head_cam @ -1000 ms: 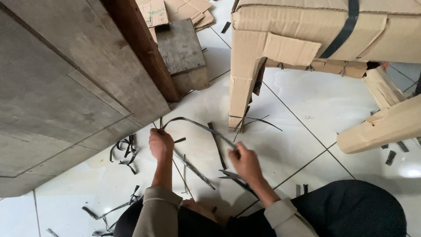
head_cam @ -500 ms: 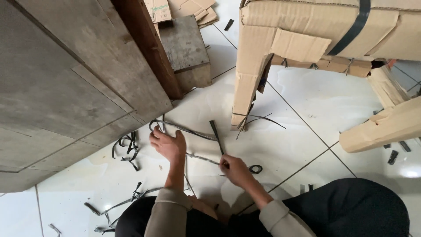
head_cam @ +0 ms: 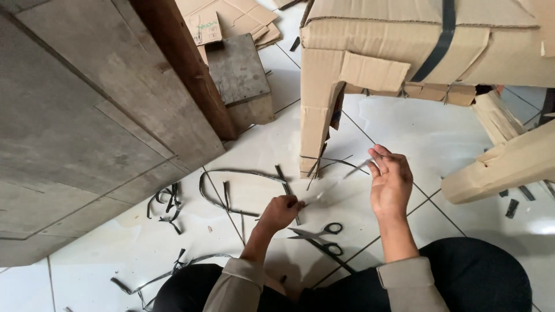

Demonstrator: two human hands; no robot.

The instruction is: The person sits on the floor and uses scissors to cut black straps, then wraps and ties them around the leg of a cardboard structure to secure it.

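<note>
Gripping opposite ends, my left hand (head_cam: 281,211) and right hand (head_cam: 390,184) pinch a thin strap strip (head_cam: 337,184), stretched between them above the floor (head_cam: 451,138). Since before, my right hand has risen. Scissors (head_cam: 319,237) lie just below, near my left hand.

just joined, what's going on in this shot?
A person sits on a white tiled floor. The left hand and right hand hold the two ends of a thin strap piece, stretched between them. Scissors lie open on the floor by the left hand. A strapped cardboard bundle stands ahead.
</note>
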